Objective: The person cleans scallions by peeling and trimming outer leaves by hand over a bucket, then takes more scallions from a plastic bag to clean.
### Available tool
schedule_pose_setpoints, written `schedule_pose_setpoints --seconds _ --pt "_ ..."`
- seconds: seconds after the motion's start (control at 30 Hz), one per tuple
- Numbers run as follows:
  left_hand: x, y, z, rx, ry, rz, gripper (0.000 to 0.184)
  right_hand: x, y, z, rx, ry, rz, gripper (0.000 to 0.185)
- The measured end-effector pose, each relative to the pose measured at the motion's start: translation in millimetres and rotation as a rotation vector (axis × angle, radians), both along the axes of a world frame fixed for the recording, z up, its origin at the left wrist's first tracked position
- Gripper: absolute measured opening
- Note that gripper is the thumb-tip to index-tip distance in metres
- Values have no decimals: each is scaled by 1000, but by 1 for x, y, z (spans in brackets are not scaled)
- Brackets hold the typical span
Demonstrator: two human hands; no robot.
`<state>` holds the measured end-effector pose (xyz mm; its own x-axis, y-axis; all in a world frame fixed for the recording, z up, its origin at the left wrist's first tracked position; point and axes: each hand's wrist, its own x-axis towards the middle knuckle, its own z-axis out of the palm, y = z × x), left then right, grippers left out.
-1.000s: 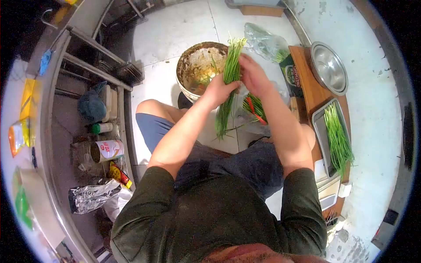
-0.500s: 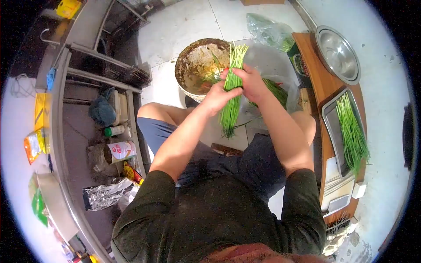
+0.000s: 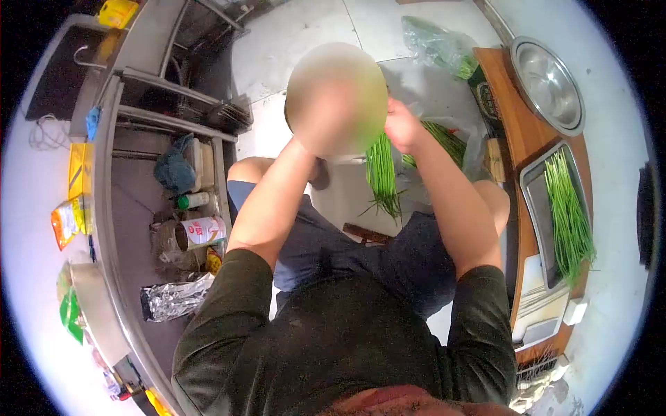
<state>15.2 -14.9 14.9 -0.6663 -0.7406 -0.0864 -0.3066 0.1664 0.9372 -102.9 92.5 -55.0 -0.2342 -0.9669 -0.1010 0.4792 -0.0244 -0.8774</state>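
A bundle of long green stalks [image 3: 381,177] hangs between my knees, its upper part lost in a round blurred patch. At the patch's right edge my right hand [image 3: 402,128] is closed on the bundle, its fingertips partly hidden. My left hand [image 3: 327,111] lies inside the blur, up and to the left of the bundle, so its fingers and anything in them cannot be made out. The same blur covers nearly all of the bucket. More green stalks [image 3: 444,142] lie in clear plastic beyond my right hand.
On the wooden board [image 3: 499,83] at right are a steel bowl [image 3: 548,84] and a metal tray [image 3: 538,208] with green stalks. A plastic bag [image 3: 433,45] lies on the floor ahead. Left, a shelf holds a can [image 3: 202,232] and foil [image 3: 177,298].
My left hand has moved up and left, away from the bundle, into the blurred patch. The bundle and my right hand have shifted slightly right in view. The view itself has shifted a little.
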Motion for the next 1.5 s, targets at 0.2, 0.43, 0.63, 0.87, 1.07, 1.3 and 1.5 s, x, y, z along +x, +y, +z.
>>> schedule_pose_setpoints --seconds 0.2,0.43,0.63,0.87,1.07,1.3,1.5 --pt "-6 -7 -8 82 45 8 18 -2 -8 -27 7 197 21 17" --pt "-2 -12 -20 306 156 58 14 7 -5 -11 49 267 -8 23" --pt "7 -25 -37 340 306 -17 19 8 -2 -9 100 312 -36 25" --pt "21 -33 -15 508 394 26 15 0 1 -1 183 24 -180 21" --pt "22 -19 7 479 369 -18 17 -10 0 6 112 50 -189 15" --pt "10 -21 -16 268 208 -48 18 4 -5 12 24 31 -161 14" --pt "2 -21 -23 368 176 -27 14 4 -1 21 5 36 -149 13"
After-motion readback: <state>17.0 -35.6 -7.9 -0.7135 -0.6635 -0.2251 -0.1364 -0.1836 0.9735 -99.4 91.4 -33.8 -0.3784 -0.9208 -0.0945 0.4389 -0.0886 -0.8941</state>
